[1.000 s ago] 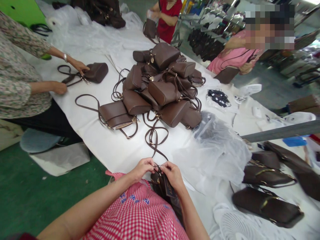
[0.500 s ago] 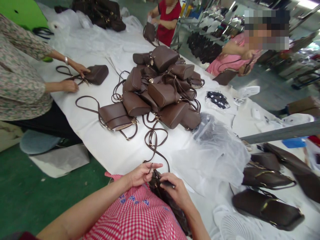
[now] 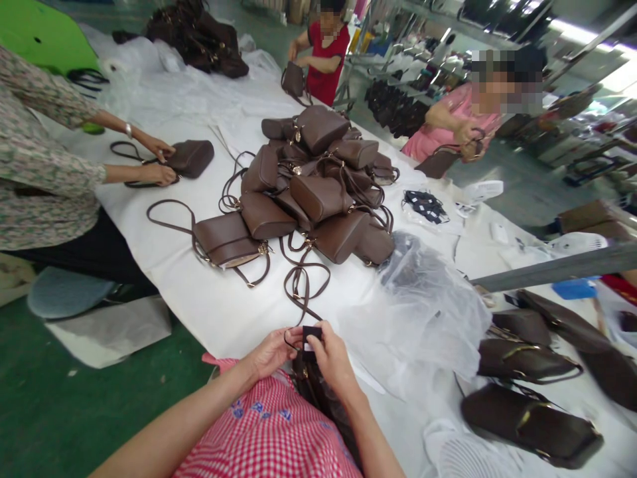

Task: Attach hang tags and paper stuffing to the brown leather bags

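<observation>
Between the thumb and fingers of my right hand (image 3: 332,357) is a small black tag (image 3: 312,337) with a pale patch on it. My left hand (image 3: 273,352) pinches the thin black cord loop of that tag, close beside it. Below both hands, a dark brown handbag (image 3: 318,392) rests against my red checked apron (image 3: 269,431), mostly hidden by my right arm. A brown strap (image 3: 304,292) runs on the white table from the pile of brown handbags (image 3: 318,196) down to my hands.
Crumpled clear plastic (image 3: 428,299) covers the table to the right, near dark handbags (image 3: 532,421) and a white fan (image 3: 462,451). Black tags (image 3: 425,206) lie in a bunch farther back. A metal bar (image 3: 557,265) crosses the right side. Three co-workers handle bags around the table.
My right hand has moved up and left to my left hand, turning the black tag face up. At left, a co-worker's lower hand has moved right onto the bag there.
</observation>
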Available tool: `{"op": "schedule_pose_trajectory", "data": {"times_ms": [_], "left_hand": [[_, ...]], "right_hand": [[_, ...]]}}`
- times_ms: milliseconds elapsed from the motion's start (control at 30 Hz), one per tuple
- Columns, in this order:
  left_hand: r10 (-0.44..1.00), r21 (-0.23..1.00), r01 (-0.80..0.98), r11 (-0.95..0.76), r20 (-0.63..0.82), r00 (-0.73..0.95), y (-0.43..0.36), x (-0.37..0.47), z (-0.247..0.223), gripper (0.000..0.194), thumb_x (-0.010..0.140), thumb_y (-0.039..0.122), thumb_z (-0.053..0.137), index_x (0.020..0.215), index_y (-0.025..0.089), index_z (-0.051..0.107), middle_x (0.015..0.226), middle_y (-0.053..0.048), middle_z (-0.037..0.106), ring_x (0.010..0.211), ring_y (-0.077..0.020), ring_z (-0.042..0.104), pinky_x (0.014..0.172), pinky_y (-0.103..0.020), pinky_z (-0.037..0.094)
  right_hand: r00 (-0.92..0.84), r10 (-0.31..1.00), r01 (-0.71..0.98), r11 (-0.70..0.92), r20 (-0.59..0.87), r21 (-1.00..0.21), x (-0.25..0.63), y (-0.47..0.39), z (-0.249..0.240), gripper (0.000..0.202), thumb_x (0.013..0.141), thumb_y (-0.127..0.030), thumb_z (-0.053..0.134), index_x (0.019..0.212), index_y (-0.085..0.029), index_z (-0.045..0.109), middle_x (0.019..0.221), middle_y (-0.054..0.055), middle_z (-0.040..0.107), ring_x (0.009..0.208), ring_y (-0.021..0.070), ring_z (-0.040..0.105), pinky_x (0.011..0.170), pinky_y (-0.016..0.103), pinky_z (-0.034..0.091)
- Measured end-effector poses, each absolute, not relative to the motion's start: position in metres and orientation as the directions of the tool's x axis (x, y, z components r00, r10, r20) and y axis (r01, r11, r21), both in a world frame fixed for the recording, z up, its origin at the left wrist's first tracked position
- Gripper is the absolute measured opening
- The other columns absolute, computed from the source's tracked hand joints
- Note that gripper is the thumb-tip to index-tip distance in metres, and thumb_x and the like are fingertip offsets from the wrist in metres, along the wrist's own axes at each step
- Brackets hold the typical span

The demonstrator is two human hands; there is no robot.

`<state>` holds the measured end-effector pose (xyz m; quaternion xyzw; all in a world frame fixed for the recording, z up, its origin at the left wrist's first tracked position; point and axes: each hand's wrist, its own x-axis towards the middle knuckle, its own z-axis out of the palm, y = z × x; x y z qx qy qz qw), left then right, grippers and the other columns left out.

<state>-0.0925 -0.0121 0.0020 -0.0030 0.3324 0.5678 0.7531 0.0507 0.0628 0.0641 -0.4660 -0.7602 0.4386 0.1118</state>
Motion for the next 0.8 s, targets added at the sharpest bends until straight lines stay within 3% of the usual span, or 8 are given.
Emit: {"op": "schedule_pose_trajectory", "data": {"times_ms": [100, 233, 333, 433, 533, 700, 800], "left_hand": [[0.846, 0.378, -0.859, 0.346, -0.521, 0.112, -0.012, -0.095, 0.004, 0.035, 0.062, 0.032, 0.081, 0.089, 0.012, 0.072, 0.082, -0.008, 0.067, 0.072, -0.0141, 0.056, 0.061, -0.022, 0.04], [0.855, 0.46, -0.815, 0.353, -0.512, 0.082, -0.014, -0.098, 0.005, 0.031, 0.062, 0.036, 0.081, 0.077, 0.011, 0.07, 0.068, -0.004, 0.064, 0.063, -0.0125, 0.055, 0.065, -0.025, 0.043], [0.858, 0.563, -0.709, 0.423, -0.5, 0.116, -0.014, -0.101, 0.007, 0.037, 0.062, 0.042, 0.078, 0.077, 0.009, 0.07, 0.069, -0.005, 0.065, 0.064, -0.0143, 0.057, 0.065, -0.027, 0.044], [0.826, 0.668, -0.523, 0.53, -0.547, 0.138, -0.012, -0.104, 0.01, 0.031, 0.065, 0.037, 0.074, 0.076, 0.009, 0.069, 0.066, -0.003, 0.064, 0.061, -0.014, 0.058, 0.061, -0.025, 0.043], [0.801, 0.714, -0.385, 0.584, -0.584, 0.131, -0.006, -0.109, 0.015, 0.022, 0.066, 0.032, 0.068, 0.073, 0.011, 0.066, 0.056, 0.0, 0.06, 0.052, -0.0122, 0.054, 0.054, -0.024, 0.041], [0.868, 0.868, -0.097, 0.488, -0.47, 0.162, 0.007, -0.124, 0.043, 0.012, 0.067, 0.022, 0.059, 0.07, 0.014, 0.067, 0.057, 0.002, 0.059, 0.052, -0.0126, 0.054, 0.052, -0.021, 0.04], [0.89, 0.904, 0.089, 0.418, -0.427, 0.159, 0.012, -0.135, 0.064, 0.025, 0.065, 0.014, 0.051, 0.08, 0.017, 0.071, 0.061, 0.002, 0.061, 0.049, -0.0107, 0.05, 0.048, -0.02, 0.036]], "right_hand": [[-0.628, 0.72, 0.708, 0.37, -0.296, -0.601, 0.04, 0.07, 0.071, 0.01, 0.087, -0.018, 0.042, 0.085, -0.019, 0.052, 0.075, 0.004, 0.063, 0.072, 0.0179, 0.059, 0.066, 0.026, 0.04], [-0.733, 0.557, 0.68, 0.583, -0.391, -0.444, 0.023, 0.069, 0.081, 0.022, 0.084, -0.007, 0.044, 0.097, -0.019, 0.057, 0.093, 0.007, 0.068, 0.087, 0.0194, 0.063, 0.069, 0.025, 0.04], [-0.684, 0.535, 0.72, 0.607, -0.496, -0.336, 0.01, 0.064, 0.087, 0.025, 0.086, -0.007, 0.043, 0.101, -0.018, 0.06, 0.096, 0.011, 0.07, 0.088, 0.0222, 0.065, 0.069, 0.027, 0.042], [-0.632, 0.54, 0.758, 0.581, -0.556, -0.297, 0.003, 0.061, 0.087, 0.023, 0.083, -0.008, 0.049, 0.101, -0.015, 0.063, 0.095, 0.016, 0.07, 0.088, 0.0257, 0.066, 0.069, 0.03, 0.044], [-0.625, 0.537, 0.77, 0.543, -0.566, -0.335, 0.004, 0.06, 0.082, 0.023, 0.078, -0.012, 0.058, 0.1, -0.014, 0.063, 0.092, 0.014, 0.071, 0.087, 0.026, 0.067, 0.069, 0.029, 0.044], [-0.673, 0.643, 0.659, 0.295, -0.366, -0.692, 0.035, 0.048, 0.066, 0.033, 0.074, -0.014, 0.058, 0.106, -0.021, 0.057, 0.095, 0.004, 0.068, 0.089, 0.0194, 0.063, 0.077, 0.026, 0.044], [-0.582, 0.718, 0.69, 0.189, -0.381, -0.698, 0.062, 0.039, 0.065, 0.049, 0.07, -0.018, 0.062, 0.118, -0.019, 0.051, 0.102, 0.006, 0.064, 0.092, 0.0205, 0.06, 0.081, 0.029, 0.044]]}}
